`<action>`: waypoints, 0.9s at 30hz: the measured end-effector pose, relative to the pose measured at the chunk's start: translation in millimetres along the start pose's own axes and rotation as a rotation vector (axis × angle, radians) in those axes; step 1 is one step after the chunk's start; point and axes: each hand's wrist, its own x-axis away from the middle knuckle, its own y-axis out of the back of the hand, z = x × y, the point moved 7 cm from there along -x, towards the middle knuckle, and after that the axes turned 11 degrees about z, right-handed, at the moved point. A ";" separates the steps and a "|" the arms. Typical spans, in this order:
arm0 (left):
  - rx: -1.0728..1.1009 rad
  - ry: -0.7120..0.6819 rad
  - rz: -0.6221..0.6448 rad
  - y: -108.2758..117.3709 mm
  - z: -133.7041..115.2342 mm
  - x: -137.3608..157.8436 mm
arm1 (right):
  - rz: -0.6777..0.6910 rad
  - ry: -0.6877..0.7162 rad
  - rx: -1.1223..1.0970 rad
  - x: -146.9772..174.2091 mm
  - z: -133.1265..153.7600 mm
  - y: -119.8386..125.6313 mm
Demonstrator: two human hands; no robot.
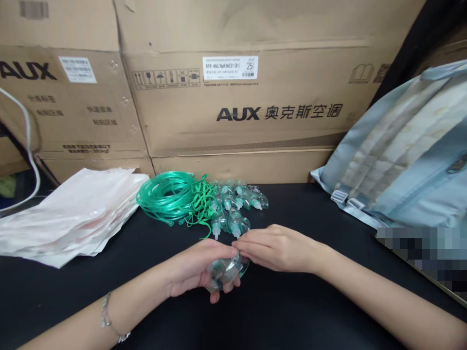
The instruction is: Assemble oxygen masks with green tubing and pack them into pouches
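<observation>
A clear plastic oxygen mask [223, 274] is held above the black table by my left hand [200, 265], thumb on top and fingers curled beneath it. My right hand [272, 248] is closed in a pinch at the mask's upper right edge. A thin green strap [248, 268] shows just below those fingertips; whether they grip the strap or the rim is hidden. Just beyond my hands lie several more clear masks [237, 223] with pale connectors. Beside them on the left are a tangle of green elastic straps [203, 197] and a coil of green tubing [164, 194].
A stack of white plastic bags [80, 209] lies on the left of the black table [292, 301]. Large cardboard boxes [237, 131] stand along the back. A light blue backpack [408, 160] leans at the right, above a blurred-out patch. A white cable [31, 146] hangs far left.
</observation>
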 end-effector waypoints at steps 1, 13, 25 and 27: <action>0.010 0.027 0.013 0.3 1.4 -0.3 | 0.030 0.001 -0.011 -1.1 0.6 -2.0; -0.253 0.063 -0.017 -10.8 2.5 3.5 | 0.062 -0.026 -0.132 -2.1 -5.3 -14.2; -0.397 -0.057 -0.123 -11.0 0.4 2.2 | 0.183 -0.045 -0.431 -0.5 -5.3 -4.8; -0.420 -0.088 -0.179 -8.6 3.2 1.1 | 0.222 -0.093 -0.420 -0.1 -6.4 -5.4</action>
